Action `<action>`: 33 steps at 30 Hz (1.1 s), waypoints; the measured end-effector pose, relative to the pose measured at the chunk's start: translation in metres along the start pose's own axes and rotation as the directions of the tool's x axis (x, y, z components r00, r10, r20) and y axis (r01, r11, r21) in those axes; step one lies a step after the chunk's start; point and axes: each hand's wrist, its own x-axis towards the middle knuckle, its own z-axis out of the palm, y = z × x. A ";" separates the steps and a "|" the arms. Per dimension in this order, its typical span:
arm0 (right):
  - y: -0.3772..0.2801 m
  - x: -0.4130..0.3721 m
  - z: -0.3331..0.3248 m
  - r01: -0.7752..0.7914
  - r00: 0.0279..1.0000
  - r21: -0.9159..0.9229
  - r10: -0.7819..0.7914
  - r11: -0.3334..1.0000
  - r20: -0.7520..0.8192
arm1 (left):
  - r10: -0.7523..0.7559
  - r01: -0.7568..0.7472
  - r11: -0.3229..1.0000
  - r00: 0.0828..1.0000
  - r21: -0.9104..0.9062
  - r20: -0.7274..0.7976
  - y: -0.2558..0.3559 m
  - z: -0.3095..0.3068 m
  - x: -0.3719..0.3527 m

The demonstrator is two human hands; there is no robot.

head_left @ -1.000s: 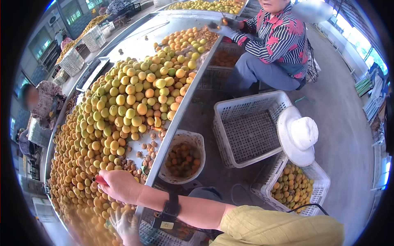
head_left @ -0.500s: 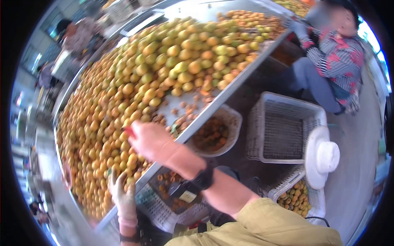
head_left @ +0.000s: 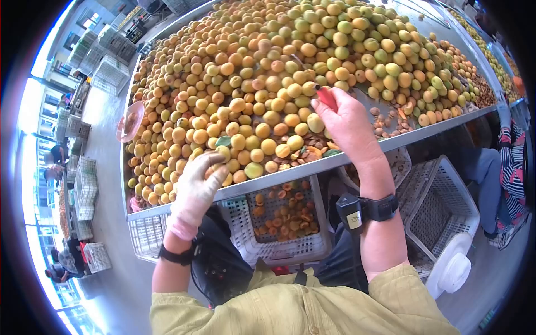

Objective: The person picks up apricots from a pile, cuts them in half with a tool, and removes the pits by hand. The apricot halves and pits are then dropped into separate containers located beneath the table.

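Observation:
A large heap of apricots (head_left: pixel 240 104), yellow-orange to green, covers the metal table. My right hand (head_left: pixel 349 125), bare, is closed around a red-handled tool (head_left: pixel 326 99) above the near side of the heap. A thin metal piece, seemingly its blade, points up and left over the fruit. My left hand (head_left: pixel 195 187) wears a pale glove and hovers at the table's near edge beside the closest apricots. Its fingers are curved and apart, with no fruit clearly in them. Between the hands lie split apricot pieces, pits and a green leaf (head_left: pixel 223 140).
The table's metal rim (head_left: pixel 279 177) runs in front of me. Below it, a white crate (head_left: pixel 273 254) holds halved apricots. An openwork crate (head_left: pixel 441 209) and a white hat (head_left: pixel 453 271) are at the right, near a seated co-worker (head_left: pixel 513 162). A pink bowl (head_left: pixel 132 121) sits at the table's left edge.
My view has turned, so the table now lies more squarely ahead. My right hand has moved away from my left, still with the red-handled tool. The left hand stays near the rim.

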 end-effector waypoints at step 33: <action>-0.048 -0.030 0.111 -0.016 0.927 0.279 -0.090 0.960 0.364 | -0.339 0.030 0.013 0.941 -0.999 0.024 -0.016 0.014 0.070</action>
